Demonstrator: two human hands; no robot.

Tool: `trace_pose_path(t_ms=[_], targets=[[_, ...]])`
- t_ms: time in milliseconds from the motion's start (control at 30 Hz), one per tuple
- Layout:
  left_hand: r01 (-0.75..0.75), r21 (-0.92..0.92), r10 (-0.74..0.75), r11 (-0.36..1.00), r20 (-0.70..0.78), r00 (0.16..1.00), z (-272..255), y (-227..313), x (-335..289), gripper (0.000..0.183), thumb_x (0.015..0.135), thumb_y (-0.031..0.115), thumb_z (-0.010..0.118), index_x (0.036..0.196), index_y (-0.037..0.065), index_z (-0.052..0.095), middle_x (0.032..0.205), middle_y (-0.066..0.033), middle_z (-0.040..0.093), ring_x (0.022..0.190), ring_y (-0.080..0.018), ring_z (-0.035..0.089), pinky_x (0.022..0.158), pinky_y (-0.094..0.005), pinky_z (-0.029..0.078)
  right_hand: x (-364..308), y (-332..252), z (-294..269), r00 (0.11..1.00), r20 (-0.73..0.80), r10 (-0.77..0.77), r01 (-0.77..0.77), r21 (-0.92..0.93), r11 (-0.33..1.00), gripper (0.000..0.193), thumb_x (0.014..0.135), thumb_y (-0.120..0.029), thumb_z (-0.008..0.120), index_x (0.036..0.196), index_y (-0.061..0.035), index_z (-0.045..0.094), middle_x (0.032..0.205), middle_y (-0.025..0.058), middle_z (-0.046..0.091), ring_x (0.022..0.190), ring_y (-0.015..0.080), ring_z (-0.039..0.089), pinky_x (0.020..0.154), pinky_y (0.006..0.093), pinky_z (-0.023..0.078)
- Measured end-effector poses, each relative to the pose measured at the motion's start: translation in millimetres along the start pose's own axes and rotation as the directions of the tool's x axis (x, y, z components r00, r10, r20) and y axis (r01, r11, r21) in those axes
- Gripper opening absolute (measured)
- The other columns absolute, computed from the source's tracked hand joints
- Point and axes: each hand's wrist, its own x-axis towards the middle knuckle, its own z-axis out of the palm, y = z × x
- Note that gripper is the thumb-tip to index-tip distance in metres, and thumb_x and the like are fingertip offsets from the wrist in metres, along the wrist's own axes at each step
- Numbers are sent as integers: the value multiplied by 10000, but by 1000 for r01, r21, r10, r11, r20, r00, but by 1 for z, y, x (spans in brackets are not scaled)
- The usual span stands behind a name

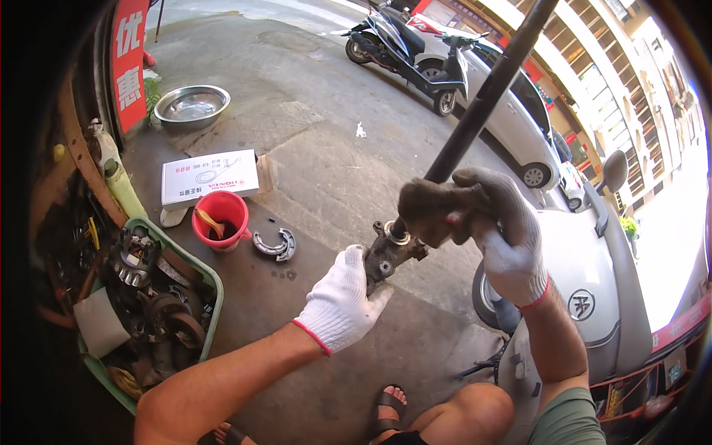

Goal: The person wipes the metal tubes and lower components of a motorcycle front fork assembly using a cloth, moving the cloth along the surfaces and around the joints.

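Note:
My left hand [345, 304], in a white knit glove with a red cuff, is closed round a dark, greasy cast-metal part [383, 265] with bolt holes. At its upper end is a shiny ring, where a long black tube [482, 96] meets it and slants up to the right. My right hand [512, 237], gloved alike but with dark-stained fingers, is closed on a brown, dirty cloth-like wad [429, 210] against the tube's lower end. That wad hides part of the tube, and its exact kind is hard to make out.
At the left, a green-rimmed bin [211, 311] holds greasy parts. A red plastic mug [222, 215], curved brake shoes [276, 245], a white box [211, 178] and a steel basin [191, 106] stand on the concrete. A silver-grey scooter [571, 259] is close at my right.

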Motion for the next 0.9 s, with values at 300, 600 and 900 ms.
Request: trace_pose_path(t_ms=[300, 600, 900], targets=[[53, 6, -53, 999, 53, 997, -4, -2, 6, 561, 938, 197, 738, 1315, -41, 398, 1115, -240, 647, 990, -343, 699, 849, -426, 558, -16, 19, -16, 989, 49, 141, -135, -98, 986, 274, 887, 2, 516, 1110, 56, 665, 977, 150, 605, 952, 281, 653, 864, 357, 531], [66, -21, -65, 998, 43, 997, -2, 3, 1, 562, 924, 223, 741, 1313, -27, 422, 1096, -271, 647, 989, -396, 697, 842, -457, 555, 0, 20, 42, 982, -19, -188, 149, -534, 832, 168, 839, -125, 737, 950, -79, 620, 847, 120, 612, 792, 346, 657, 669, 424, 528], [68, -83, -68, 994, 6, 998, 0, -1, 2, 526, 903, 290, 745, 1244, 14, 456, 1170, -287, 569, 1039, -475, 618, 867, -539, 517, -32, 53, 68, 992, 21, -126, 113, -596, 795, 376, 841, -140, 749, 1217, -122, 731, 970, 136, 621, 813, 310, 652, 692, 403, 541]])
